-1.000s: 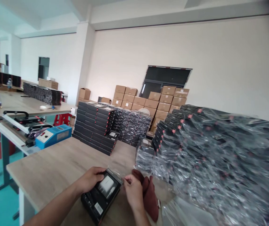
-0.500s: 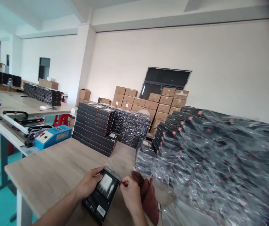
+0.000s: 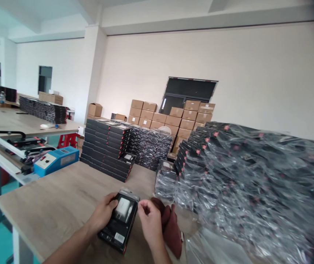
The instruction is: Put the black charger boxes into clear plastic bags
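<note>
My left hand (image 3: 105,212) grips the left edge of a flat black charger box (image 3: 115,227), thumb on its front. Through the box's window shows a white charger (image 3: 123,207) with a cable beside it. Clear plastic film (image 3: 126,193) glints at the top end of the box. By the upper right edge of the box, my right hand (image 3: 150,219) is closed in a pinch of thumb and forefinger; what lies between the fingertips is too small to make out. A dark red cloth (image 3: 172,234) lies on the table just right of that hand.
Black boxes (image 3: 104,150) stand stacked at the table's (image 3: 55,198) far side. Plastic-wrapped boxes (image 3: 244,183) pile up on the right, with clear plastic bags (image 3: 217,247) in front. A blue machine (image 3: 56,161) sits left. Cardboard cartons (image 3: 159,118) rise behind.
The box has turned a little more upright in my left hand. My right hand has shifted slightly up and left, still pinching near the box's upper right edge. The view has swung slightly right.
</note>
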